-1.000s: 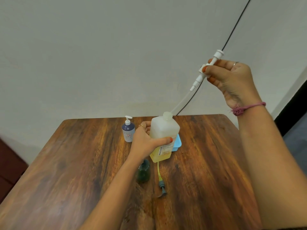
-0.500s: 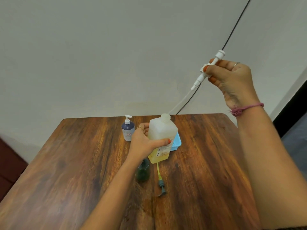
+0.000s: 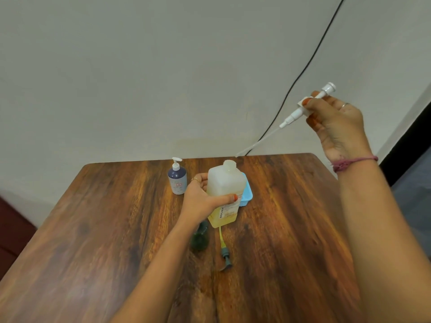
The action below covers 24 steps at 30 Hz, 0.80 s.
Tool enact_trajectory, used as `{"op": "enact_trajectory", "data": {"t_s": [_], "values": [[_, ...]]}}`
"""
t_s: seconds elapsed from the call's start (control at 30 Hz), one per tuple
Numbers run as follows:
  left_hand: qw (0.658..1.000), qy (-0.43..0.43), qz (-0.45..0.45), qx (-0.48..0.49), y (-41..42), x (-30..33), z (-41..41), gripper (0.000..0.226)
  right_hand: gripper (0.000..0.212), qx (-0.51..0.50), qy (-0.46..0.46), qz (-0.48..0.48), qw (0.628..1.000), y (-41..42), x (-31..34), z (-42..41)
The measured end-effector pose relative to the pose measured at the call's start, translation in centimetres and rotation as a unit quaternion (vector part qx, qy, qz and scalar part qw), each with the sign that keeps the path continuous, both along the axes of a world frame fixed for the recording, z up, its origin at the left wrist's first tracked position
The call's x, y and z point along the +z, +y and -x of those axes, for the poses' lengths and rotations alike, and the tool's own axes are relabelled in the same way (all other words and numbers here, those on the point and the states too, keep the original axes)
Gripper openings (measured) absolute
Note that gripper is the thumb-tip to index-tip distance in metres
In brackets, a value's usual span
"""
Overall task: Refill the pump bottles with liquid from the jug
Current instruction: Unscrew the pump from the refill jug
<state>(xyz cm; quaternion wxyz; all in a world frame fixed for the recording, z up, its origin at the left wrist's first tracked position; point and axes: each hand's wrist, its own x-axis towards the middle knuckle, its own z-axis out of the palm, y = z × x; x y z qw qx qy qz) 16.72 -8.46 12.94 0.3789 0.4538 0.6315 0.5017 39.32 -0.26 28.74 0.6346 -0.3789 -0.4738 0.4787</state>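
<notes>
Fingers of the left hand (image 3: 198,199) grip the jug (image 3: 225,194) of yellow liquid; right hand (image 3: 335,122) pinches its pump (image 3: 303,108).

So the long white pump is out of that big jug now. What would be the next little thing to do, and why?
Probably lay the white pump on the table. The right hand holds it aloft, its tube clear of the jug gripped by the left hand, so the jug's mouth is open for pouring.

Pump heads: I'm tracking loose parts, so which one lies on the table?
The grey-green pump head with the yellow tube lies on the table; the white one is held up by the right hand.
</notes>
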Motion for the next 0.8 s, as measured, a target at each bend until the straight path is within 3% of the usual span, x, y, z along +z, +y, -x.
{"op": "enact_trajectory", "data": {"t_s": [0.23,0.33,0.43,0.57,0.8], "values": [[0.999,-0.025,0.022,0.000,0.3,-1.7,-0.7,0.077,0.020,-0.041,0.140,0.122,0.982,-0.8,-7.2,-2.4],[0.999,-0.041,0.033,-0.009,0.8,-3.1,-1.4,0.078,0.030,-0.079,0.150,0.189,0.967,-1.0,-12.0,-2.8],[0.997,-0.053,0.049,-0.023,1.6,-4.7,-2.1,0.078,0.044,-0.111,0.128,0.236,0.957,-1.6,-16.5,-3.3],[0.996,-0.059,0.064,-0.037,2.7,-7.0,-3.2,0.076,0.041,-0.144,0.089,0.298,0.939,-2.7,-21.8,-3.7],[0.989,-0.047,0.118,-0.072,4.3,-10.9,-5.0,0.077,0.029,-0.246,-0.137,0.341,0.897,-5.2,-28.1,-2.9]]}}
